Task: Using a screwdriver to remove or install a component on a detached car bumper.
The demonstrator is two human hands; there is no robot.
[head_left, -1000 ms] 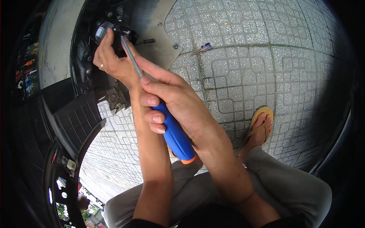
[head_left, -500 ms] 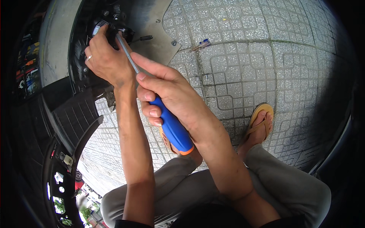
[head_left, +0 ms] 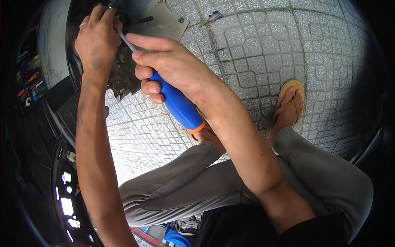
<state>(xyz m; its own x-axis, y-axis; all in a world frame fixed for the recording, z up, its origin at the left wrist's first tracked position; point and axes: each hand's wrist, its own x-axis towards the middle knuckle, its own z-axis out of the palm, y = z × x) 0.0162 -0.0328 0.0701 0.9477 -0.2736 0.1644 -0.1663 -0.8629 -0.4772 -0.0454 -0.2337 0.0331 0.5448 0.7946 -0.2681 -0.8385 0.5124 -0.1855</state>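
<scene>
My right hand (head_left: pixel 173 66) is closed around a screwdriver with a blue handle (head_left: pixel 177 103) and an orange end. Its metal shaft (head_left: pixel 124 40) points up and left, and the tip is hidden behind my left hand (head_left: pixel 96 41). That hand, with a ring on one finger, reaches into a dark mechanical assembly (head_left: pixel 125 61) at the upper left. Its fingers are bent together over a small shiny part (head_left: pixel 110 5); whatever they grip is mostly covered. Beside the assembly, a thin black-handled tool (head_left: pixel 146 19) lies near a grey metal plate (head_left: pixel 168 24).
A small blue-and-clear-handled screwdriver (head_left: pixel 214 15) lies on the patterned paving (head_left: pixel 255 45), with a small metal piece (head_left: pixel 222 52) below it. Dark panels curve along the left. Behind my legs sits a container with tools and a blue item (head_left: pixel 177 235). My sandalled foot (head_left: pixel 290 101) rests on the right.
The whole view has shifted, so both hands now appear higher and farther left. My left fingers cover more of the part beneath them. The right hand keeps its grip on the screwdriver.
</scene>
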